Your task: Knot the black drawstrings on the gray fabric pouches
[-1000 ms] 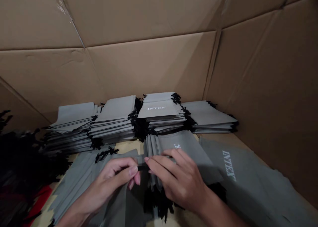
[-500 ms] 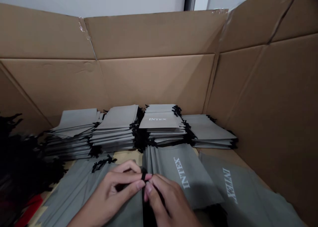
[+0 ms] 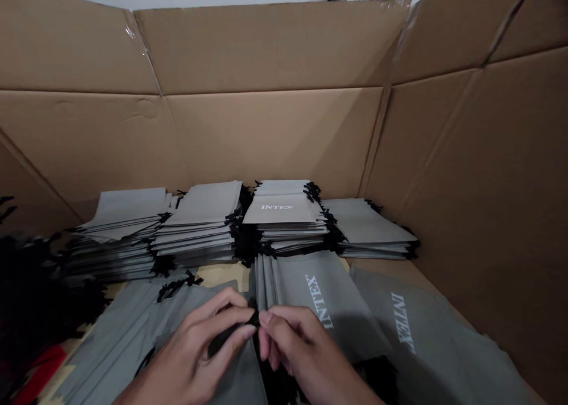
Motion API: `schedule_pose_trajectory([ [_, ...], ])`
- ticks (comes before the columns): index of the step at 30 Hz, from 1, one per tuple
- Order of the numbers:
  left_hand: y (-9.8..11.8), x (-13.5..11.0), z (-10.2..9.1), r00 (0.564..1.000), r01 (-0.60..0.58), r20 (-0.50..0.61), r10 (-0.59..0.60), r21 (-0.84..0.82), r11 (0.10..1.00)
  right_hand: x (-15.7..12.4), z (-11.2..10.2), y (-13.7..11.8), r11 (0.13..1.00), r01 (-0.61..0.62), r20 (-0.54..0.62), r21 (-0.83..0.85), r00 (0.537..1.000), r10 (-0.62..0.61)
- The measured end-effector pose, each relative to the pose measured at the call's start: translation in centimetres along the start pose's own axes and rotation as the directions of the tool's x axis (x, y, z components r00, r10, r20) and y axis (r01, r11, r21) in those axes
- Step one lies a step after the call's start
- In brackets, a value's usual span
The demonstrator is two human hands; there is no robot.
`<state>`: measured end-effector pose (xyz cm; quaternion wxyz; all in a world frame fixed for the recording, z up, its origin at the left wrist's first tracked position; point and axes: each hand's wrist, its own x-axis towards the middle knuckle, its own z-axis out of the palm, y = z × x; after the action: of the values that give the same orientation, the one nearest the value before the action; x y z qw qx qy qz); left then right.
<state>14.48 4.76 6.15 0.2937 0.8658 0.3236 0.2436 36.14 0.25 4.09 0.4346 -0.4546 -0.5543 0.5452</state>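
Note:
My left hand [image 3: 202, 349] and my right hand [image 3: 302, 352] meet low in the middle of the view, fingertips together. Both pinch a black drawstring [image 3: 231, 333] of a grey fabric bag [image 3: 242, 381] that lies under them. Just beyond my fingers lies a fanned pile of grey bags printed INTEX [image 3: 323, 301]. Another grey INTEX bag [image 3: 426, 346] lies flat to the right.
Several stacks of folded grey bags [image 3: 199, 227] stand in a row against the back wall of a large cardboard box [image 3: 275, 127]. Its right wall [image 3: 488, 174] rises close by. A heap of black cords [image 3: 31, 287] and something red [image 3: 38, 366] lie at the left.
My hands came together and slid toward me off the fanned pile, uncovering its INTEX print. They now pinch the black drawstring between their fingertips. The view tilted up slightly.

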Motion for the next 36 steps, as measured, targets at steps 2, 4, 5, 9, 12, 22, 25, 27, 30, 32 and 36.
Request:
schedule_pose_trajectory([
  [2, 0.3, 0.0, -0.1, 0.999, 0.051, 0.015, -0.05, -0.117, 0.992, -0.1, -0.6, -0.3, 0.997, 0.077, -0.034, 0.004, 0.996, -0.077],
  [4, 0.4, -0.1, -0.2, 0.996, 0.087, 0.015, -0.086, -0.239, 0.967, -0.2, -1.3, -0.6, 0.988, 0.153, -0.037, -0.026, 0.987, -0.154],
  [5, 0.4, -0.1, -0.2, 0.995, 0.102, 0.016, -0.101, -0.291, 0.951, -0.3, -1.6, -0.7, 0.982, 0.184, -0.019, -0.045, 0.983, -0.185],
  [9, 0.4, -0.1, -0.1, 0.991, 0.133, 0.049, -0.124, -0.443, 0.886, -0.2, -1.8, -0.8, 0.971, 0.238, 0.049, -0.031, 0.971, -0.236],
  [12, 0.5, 0.1, -0.1, 0.989, 0.15, 0.074, -0.131, -0.499, 0.854, -0.1, -1.2, -0.5, 0.985, 0.17, 0.049, 0.035, 0.984, -0.171],
  [22, 0.2, -0.1, 1.4, 0.969, 0.23, 0.072, -0.238, -0.616, 0.753, -0.3, 1.0, 1.2, 0.961, 0.277, -0.1, 0.006, 0.956, -0.275],
  [25, 0.7, -0.1, 1.9, 0.974, 0.119, -0.124, -0.19, -0.433, 0.894, -0.1, 1.1, 1.6, 0.951, 0.306, -0.139, -0.049, 0.941, -0.31],
  [27, 0.9, -0.1, 2.1, 0.961, 0.015, -0.263, -0.086, -0.261, 0.965, 0.1, 1.0, 1.8, 0.952, 0.299, -0.14, -0.06, 0.942, -0.305],
  [30, 0.9, -0.3, 2.3, 0.94, -0.073, -0.339, 0.044, -0.072, 0.995, 0.4, 0.9, 2.1, 0.962, 0.267, -0.161, -0.057, 0.949, -0.272],
  [32, 0.8, -0.3, 2.2, 0.929, -0.095, -0.36, 0.084, -0.011, 0.995, 0.6, 1.0, 2.4, 0.965, 0.256, -0.2, -0.063, 0.944, -0.264],
  [36, 0.9, -0.2, 2.3, 0.903, -0.111, -0.407, 0.135, 0.081, 0.99, 0.9, 1.8, 3.4, 0.952, 0.274, -0.316, -0.135, 0.899, -0.304],
])
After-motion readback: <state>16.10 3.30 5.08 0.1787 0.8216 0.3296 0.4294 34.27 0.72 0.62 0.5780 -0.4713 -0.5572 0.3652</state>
